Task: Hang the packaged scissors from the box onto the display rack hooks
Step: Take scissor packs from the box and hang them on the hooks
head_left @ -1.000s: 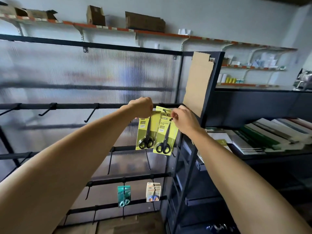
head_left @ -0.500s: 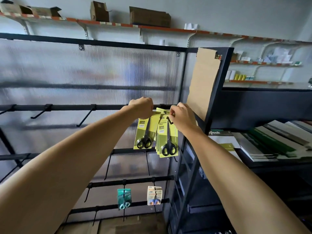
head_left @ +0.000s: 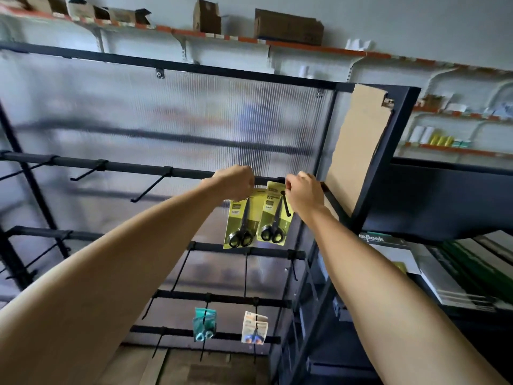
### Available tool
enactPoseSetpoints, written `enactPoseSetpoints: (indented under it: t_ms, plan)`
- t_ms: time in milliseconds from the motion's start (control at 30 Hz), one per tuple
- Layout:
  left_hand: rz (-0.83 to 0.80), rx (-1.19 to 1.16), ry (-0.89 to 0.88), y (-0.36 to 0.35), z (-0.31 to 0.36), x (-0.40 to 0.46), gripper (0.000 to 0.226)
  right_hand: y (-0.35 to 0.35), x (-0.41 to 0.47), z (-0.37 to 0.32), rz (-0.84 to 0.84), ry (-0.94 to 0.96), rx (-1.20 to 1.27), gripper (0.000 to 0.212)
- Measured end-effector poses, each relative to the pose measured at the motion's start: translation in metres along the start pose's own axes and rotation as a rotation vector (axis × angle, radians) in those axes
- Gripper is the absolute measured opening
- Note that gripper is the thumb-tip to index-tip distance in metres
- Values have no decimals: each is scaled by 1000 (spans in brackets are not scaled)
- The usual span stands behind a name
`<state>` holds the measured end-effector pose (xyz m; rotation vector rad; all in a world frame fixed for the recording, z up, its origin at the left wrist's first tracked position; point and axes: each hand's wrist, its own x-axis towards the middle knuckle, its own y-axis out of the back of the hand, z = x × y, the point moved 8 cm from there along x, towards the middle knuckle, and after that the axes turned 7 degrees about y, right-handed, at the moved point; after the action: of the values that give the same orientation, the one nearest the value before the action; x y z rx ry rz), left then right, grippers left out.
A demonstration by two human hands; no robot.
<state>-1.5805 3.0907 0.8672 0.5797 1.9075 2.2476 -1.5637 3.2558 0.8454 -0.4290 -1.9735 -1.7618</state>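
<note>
Two yellow-green scissors packs hang side by side at the right end of the rack's upper black bar [head_left: 125, 166]. My left hand [head_left: 234, 182] grips the top of the left pack [head_left: 238, 223]. My right hand [head_left: 304, 194] pinches the top of the right pack [head_left: 273, 215], which sits on a black hook [head_left: 286, 204] whose tip sticks out in front of the card. Black-handled scissors show through both packs. The box is not in view.
Bare hooks [head_left: 151, 187] line the bar to the left. Lower bars carry a teal pack [head_left: 204, 323] and a white pack [head_left: 254, 327]. A cardboard sheet [head_left: 355, 148] leans on the black shelf unit [head_left: 388, 151] at right, with notebooks [head_left: 388, 254] below.
The right pack has slid further back along the hook, and its lower end hangs higher and nearer the left pack. My head has tilted, so the rack now looks slanted.
</note>
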Motion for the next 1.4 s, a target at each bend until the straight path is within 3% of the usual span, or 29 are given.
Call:
enactPoseSetpoints:
  t_ms: [300, 433, 600, 700, 1000, 1100, 1233, 1333, 1400]
  plan:
    - [51, -28, -31, 5, 2, -28, 17, 27, -21, 0, -23, -113, 249, 23]
    - [34, -36, -67, 13, 5, -48, 19, 49, -35, -30, -12, -37, 329, 20]
    - [32, -88, -71, 24, 4, -64, 4, 55, -61, -77, -186, 83, 344, 16]
    - [38, -169, -111, 29, 8, -71, 5, 57, -73, -88, -142, 123, 320, 8]
    - [55, -202, -166, 47, 13, -74, 13, 71, -98, -46, -62, -6, 287, 6]
    - [38, -196, -182, 44, 19, -71, 17, 71, -104, -24, -68, -73, 286, 24]
    - [4, -192, -173, 35, 27, -65, 16, 65, -105, -11, -95, -107, 258, 31]
    - [-18, -174, -177, 29, 33, -59, 17, 54, -101, -13, -149, -96, 279, 17]
    - [-40, -146, -167, 23, 34, -54, 17, 46, -96, -13, -168, -81, 264, 21]
